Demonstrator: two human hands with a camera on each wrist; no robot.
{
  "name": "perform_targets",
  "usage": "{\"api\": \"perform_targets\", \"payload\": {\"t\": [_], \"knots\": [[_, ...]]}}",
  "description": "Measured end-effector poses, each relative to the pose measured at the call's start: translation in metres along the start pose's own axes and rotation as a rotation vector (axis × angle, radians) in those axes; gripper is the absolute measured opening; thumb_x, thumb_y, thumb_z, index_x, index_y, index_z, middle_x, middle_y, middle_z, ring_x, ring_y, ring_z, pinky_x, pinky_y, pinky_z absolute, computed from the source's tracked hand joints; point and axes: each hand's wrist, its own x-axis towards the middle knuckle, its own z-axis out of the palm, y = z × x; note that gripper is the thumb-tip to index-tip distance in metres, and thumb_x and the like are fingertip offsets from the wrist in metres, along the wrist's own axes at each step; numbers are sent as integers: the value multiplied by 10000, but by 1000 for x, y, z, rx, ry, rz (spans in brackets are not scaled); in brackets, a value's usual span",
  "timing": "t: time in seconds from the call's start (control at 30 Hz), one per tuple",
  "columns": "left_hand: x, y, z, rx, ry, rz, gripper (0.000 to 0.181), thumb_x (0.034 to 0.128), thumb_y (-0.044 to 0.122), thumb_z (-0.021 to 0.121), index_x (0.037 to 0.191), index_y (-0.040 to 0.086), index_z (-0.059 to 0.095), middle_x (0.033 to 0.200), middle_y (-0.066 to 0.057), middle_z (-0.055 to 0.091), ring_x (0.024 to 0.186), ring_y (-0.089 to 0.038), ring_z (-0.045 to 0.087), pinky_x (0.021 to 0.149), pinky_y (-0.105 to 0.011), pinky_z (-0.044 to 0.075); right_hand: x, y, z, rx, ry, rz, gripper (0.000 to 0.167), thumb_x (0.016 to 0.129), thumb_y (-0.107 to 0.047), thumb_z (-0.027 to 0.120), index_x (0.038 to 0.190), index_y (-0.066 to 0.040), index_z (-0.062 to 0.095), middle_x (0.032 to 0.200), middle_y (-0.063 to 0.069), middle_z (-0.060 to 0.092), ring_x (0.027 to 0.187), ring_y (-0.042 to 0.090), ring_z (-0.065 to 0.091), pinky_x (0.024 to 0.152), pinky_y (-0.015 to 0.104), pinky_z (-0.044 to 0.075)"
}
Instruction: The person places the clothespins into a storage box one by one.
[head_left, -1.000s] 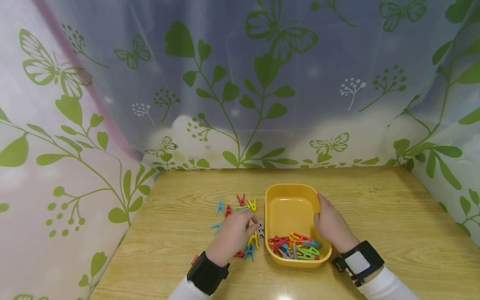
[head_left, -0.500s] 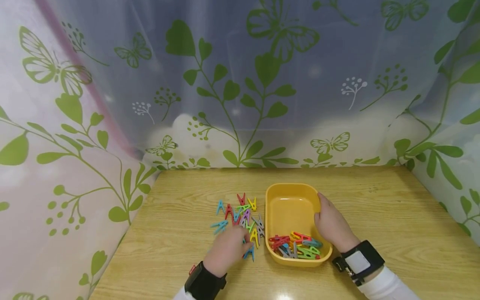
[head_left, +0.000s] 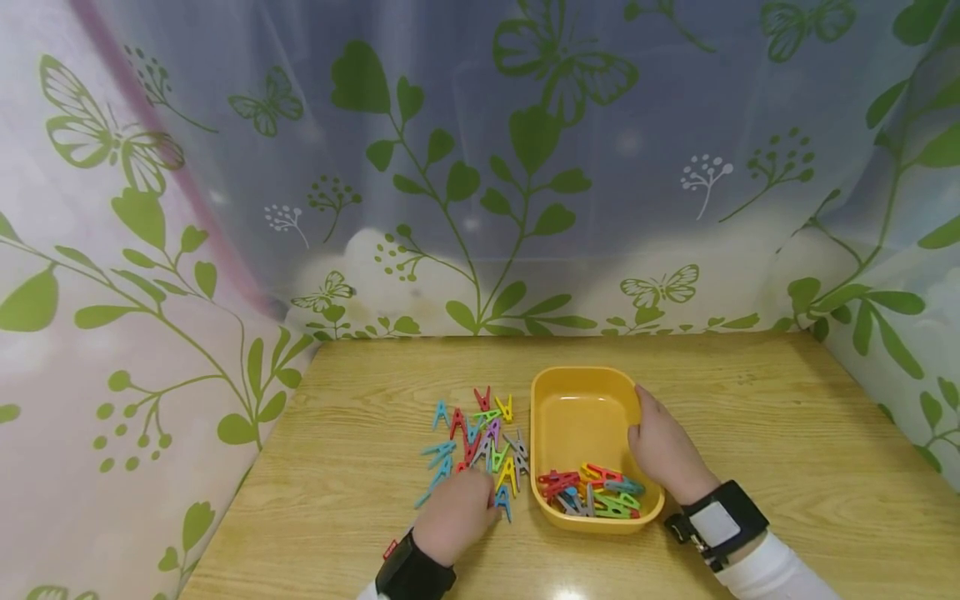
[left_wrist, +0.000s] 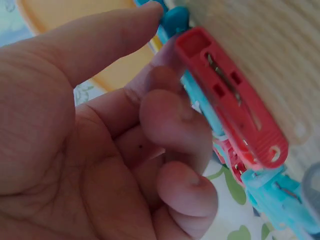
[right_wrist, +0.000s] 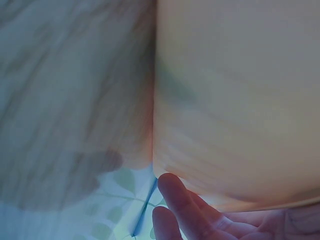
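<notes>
Head: gripping the yellow tray's [head_left: 585, 429] right wall with the right hand [head_left: 669, 443]; at near left, reaching among clothespins [head_left: 492, 431] with the left hand [head_left: 454, 517]. Left wrist: holding thumb and forefinger apart near a red clothespin [left_wrist: 235, 97]; impossible to tell if pinching. Right wrist: resting fingers [right_wrist: 172, 192] along the tray.

The right hand [head_left: 671, 443] grips the yellow tub [head_left: 585, 429] on its right side; inside lie clothespins [head_left: 618, 503]. Left of the tub, the left hand [head_left: 456, 514] is beside a blue clothespin [head_left: 502, 498].
</notes>
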Motion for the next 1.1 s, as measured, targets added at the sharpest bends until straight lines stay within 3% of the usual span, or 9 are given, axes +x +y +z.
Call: {"api": "perform_targets", "payload": {"t": [0.2, 0.47, 0.6, 0.7, 0.87, 1.1], "knots": [[2, 2, 3, 30, 0, -21, 330, 882, 172, 811, 657, 141, 571, 632, 46, 503, 547, -87, 436, 493, -260, 344, 1, 0, 0, -7, -3, 2, 594, 1028, -45, 432, 1541, 164, 220, 1531, 401, 361, 1385, 539, 438, 1107, 627, 386], [6, 1, -3, -67, 161, -33, 291, 902, 85, 754, 665, 124, 589, 660, 28, 531, 559, -80, 451, 504, -245, 369, 2, 2, 0, 3, -4, 3, 598, 1031, -48, 428, 1546, 164, 208, 1538, 398, 355, 1390, 535, 436, 1108, 627, 385], [8, 5, -9, -70, 250, -34, 246, 908, 110, 770, 710, 125, 623, 717, 4, 587, 562, -84, 482, 503, -237, 381, 3, 2, 0, 7, -5, 7, 596, 1036, -51, 421, 1548, 163, 205, 1540, 400, 350, 1394, 537, 430, 1109, 627, 384], [9, 9, -10, -49, 311, -11, 174, 907, 154, 794, 788, 135, 667, 826, -38, 680, 625, -120, 586, 543, -249, 446, 3, 2, 1, 8, -3, 4, 595, 1036, -50, 421, 1547, 164, 205, 1540, 401, 347, 1394, 539, 427, 1110, 629, 381], [12, 17, -10, -63, 378, 61, 113, 908, 169, 799, 847, 137, 710, 924, -42, 736, 667, -101, 594, 574, -224, 442, 3, 3, 1, 7, -2, 2, 596, 1034, -51, 419, 1547, 166, 205, 1544, 400, 344, 1399, 539, 421, 1115, 630, 375], [13, 31, -8, -68, 368, 136, 81, 915, 167, 790, 877, 140, 724, 871, 22, 695, 642, -26, 520, 556, -176, 398, 2, 3, 1, 2, -5, 6, 598, 1036, -60, 427, 1548, 160, 211, 1541, 398, 353, 1390, 536, 434, 1110, 627, 384]]}}
